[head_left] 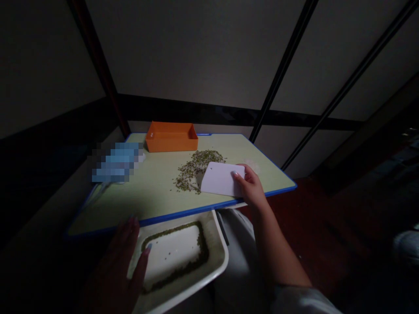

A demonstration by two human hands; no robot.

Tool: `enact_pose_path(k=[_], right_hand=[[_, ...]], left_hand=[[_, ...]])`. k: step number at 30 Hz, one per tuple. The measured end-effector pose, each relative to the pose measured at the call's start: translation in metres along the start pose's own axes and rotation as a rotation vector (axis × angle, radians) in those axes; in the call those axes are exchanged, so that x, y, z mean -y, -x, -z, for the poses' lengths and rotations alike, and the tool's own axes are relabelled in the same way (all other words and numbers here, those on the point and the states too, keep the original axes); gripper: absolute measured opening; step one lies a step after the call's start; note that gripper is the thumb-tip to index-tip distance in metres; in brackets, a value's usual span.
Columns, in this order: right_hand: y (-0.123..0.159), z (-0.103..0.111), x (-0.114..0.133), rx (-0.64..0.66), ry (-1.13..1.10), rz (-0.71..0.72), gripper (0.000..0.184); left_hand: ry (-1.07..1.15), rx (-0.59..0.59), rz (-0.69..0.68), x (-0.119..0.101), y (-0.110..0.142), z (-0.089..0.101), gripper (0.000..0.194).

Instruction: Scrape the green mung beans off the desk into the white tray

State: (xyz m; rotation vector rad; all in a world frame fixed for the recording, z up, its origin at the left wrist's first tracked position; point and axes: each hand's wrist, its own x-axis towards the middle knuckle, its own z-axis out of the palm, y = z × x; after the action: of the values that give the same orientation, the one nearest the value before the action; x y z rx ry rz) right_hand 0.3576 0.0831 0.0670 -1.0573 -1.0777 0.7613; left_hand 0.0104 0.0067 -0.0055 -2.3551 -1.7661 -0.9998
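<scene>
My right hand (pixel 251 185) grips a white flat scraper (pixel 222 178) by its right end, thumb across the top face. The scraper's left edge touches a pile of small green-brown grains (pixel 205 158) spread on the pale table top (pixel 150 187). Down in front of the table's edge, a white tray (pixel 220 257) sits by my lap, with more of the grains lying along its inner edges. In deep shadow, my left hand (pixel 119 261) is at the tray's left side, its thumb over the rim and its fingers near the table edge; it seems to hold the tray.
An orange box (pixel 172 145) stands at the back of the table. At the table's left lies a blurred-out blue item (pixel 116 162) with something clear and plastic-like under it. A panelled wall (pixel 196 52) rises behind, and a reddish floor (pixel 294 222) lies to the right.
</scene>
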Motion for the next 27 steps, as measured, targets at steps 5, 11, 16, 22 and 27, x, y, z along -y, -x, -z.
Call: enact_pose_path(k=[5, 11, 16, 22, 27], right_hand=[[0.0004, -0.0004, 0.0009, 0.010, 0.003, 0.010, 0.029], [0.0006, 0.0002, -0.0005, 0.029, 0.007, 0.013, 0.028], [0.0016, -0.0001, -0.0013, 0.054, 0.044, 0.027, 0.027], [0.0017, -0.0011, -0.0017, 0.056, 0.042, 0.034, 0.026], [0.0020, -0.0031, -0.0008, 0.076, 0.036, 0.030, 0.027]], left_hand=[[-0.040, -0.025, -0.012, -0.0021, 0.0004, -0.0001, 0.063], [-0.041, -0.044, -0.034, -0.0021, -0.0007, 0.0003, 0.063], [-0.035, -0.028, -0.015, -0.0026, -0.0013, 0.0009, 0.063], [-0.049, -0.040, -0.053, -0.0018, 0.0001, 0.0010, 0.064], [-0.004, 0.013, 0.016, -0.0008, 0.0006, 0.0015, 0.062]])
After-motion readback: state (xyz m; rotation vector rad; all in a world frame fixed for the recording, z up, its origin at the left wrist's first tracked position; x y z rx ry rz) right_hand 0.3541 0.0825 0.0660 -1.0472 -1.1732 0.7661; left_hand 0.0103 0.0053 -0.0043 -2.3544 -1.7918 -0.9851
